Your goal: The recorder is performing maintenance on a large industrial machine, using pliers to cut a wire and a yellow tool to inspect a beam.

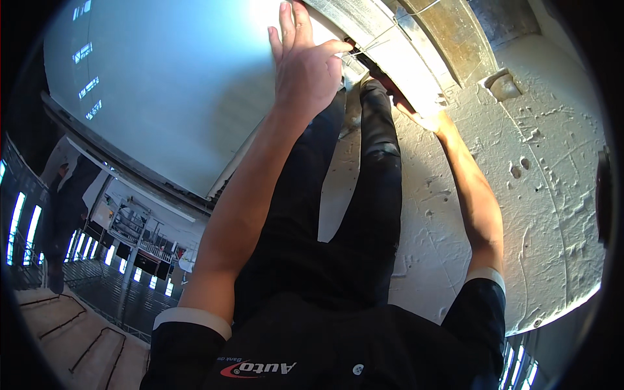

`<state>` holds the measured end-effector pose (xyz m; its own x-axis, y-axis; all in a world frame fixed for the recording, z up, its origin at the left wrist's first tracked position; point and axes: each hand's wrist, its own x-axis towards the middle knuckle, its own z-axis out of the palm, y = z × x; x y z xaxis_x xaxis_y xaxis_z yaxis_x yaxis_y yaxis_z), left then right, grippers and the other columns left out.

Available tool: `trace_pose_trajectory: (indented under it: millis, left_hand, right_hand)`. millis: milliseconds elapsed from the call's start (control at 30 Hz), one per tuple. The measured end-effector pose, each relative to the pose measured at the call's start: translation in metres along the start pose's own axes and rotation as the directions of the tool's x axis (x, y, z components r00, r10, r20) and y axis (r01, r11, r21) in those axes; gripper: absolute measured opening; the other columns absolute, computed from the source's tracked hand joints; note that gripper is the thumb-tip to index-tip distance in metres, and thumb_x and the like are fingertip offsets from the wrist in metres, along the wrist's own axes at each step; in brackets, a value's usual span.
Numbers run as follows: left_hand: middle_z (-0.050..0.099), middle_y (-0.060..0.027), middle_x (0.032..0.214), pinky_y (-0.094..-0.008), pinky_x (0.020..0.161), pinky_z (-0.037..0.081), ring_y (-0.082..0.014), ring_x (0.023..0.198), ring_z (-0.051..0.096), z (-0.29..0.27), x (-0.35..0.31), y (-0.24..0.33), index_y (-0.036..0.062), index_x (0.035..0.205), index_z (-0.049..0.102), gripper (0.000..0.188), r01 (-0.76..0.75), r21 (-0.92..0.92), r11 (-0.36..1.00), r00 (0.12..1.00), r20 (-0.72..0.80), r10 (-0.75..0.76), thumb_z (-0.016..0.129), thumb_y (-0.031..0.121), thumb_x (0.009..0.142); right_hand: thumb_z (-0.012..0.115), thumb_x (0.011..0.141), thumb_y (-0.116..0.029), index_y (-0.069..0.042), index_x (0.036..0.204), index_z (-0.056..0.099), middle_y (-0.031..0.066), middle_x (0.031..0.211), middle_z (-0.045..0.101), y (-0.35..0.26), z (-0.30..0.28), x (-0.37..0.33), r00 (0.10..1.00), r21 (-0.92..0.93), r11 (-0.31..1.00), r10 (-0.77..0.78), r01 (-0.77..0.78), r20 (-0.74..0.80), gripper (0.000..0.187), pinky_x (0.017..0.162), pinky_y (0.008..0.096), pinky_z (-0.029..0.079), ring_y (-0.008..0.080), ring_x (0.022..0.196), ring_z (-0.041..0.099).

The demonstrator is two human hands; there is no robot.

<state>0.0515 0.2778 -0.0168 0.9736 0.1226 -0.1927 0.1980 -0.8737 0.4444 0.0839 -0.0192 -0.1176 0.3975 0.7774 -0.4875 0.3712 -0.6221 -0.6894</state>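
Seen from above through a round fisheye view, a person in a black short-sleeved shirt with white cuffs (299, 344) and dark trousers (367, 221) reaches both bare arms forward, toward the upper part of the scene. The left hand (307, 81) is spread wide, back upward, its fingers pointing away and its thumb stretched to the right; it lies over the right-hand edge of a large, smooth, pale blue panel (162, 84) that fills the upper left, though how firmly it presses cannot be told. The right hand (426, 120) is at the near end of a long, pale, straight strip (400, 62) that slants across the top, just right of the panel. Its fingers reach along the strip's lower side, partly lost in glare and shadow, so whether they grip it cannot be told. A thin wire (419, 11) crosses above the strip, and a wide yellowish-brown board (455, 42) runs beside it on the right. Beyond the right arm spreads a rough, off-white, plaster-like surface (559, 169), pitted and ridged. At lower left, past the panel's dark rim (123, 169), bright narrow windows (31, 227) shine in a dim hall.
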Motion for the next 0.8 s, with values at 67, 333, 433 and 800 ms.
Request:
trace_pose_trajectory:
  millis: [67,333,433,800]
  left_hand:
    - [0.022,-0.0342,0.156,-0.0605,0.117,0.013,-0.0499,0.147,0.013,-0.004,-0.002,-0.003,0.0223,0.107,0.077,0.032,0.022,0.042,0.999,1.0,0.014,-0.022,0.057,0.014,0.084]
    - [0.027,-0.0396,0.15,-0.0614,0.117,0.014,-0.0532,0.142,0.022,0.028,0.001,-0.034,0.0065,0.102,0.071,0.025,-0.43,-0.095,0.898,0.795,-0.511,0.327,0.054,0.016,0.087]
    - [0.025,-0.0293,0.157,-0.0627,0.116,0.017,-0.0472,0.148,0.017,0.0,-0.03,-0.012,0.0192,0.11,0.076,0.029,0.032,-0.198,0.98,0.996,-0.079,-0.048,0.063,0.012,0.085]
    - [0.023,-0.0268,0.159,-0.0652,0.114,0.019,-0.051,0.146,0.02,0.019,-0.044,0.019,0.0174,0.107,0.077,0.027,0.155,-0.113,0.982,0.983,-0.081,-0.164,0.069,0.01,0.082]
  right_hand:
    - [0.064,0.094,-0.034,-0.003,0.126,0.063,0.0179,0.121,0.066,0.016,0.014,0.018,0.998,-0.046,0.997,-0.068,0.067,-0.016,0.045,0.1,0.0388,0.047,0.0314,0.115,0.06]
    - [0.065,0.092,-0.03,0.0,0.125,0.062,0.0188,0.118,0.066,0.098,0.009,0.024,0.989,-0.115,0.984,-0.144,0.139,-0.031,0.045,0.095,0.0397,0.049,0.0311,0.112,0.061]
    - [0.065,0.092,-0.03,0.0,0.125,0.062,0.0186,0.118,0.067,0.122,0.013,0.003,0.991,-0.082,0.988,-0.132,0.13,-0.013,0.044,0.094,0.0394,0.049,0.0306,0.111,0.061]
    - [0.065,0.092,-0.027,0.0,0.123,0.063,0.0176,0.115,0.067,0.164,0.0,-0.008,0.985,0.068,0.983,-0.172,0.169,0.032,0.041,0.09,0.0381,0.05,0.0287,0.106,0.061]
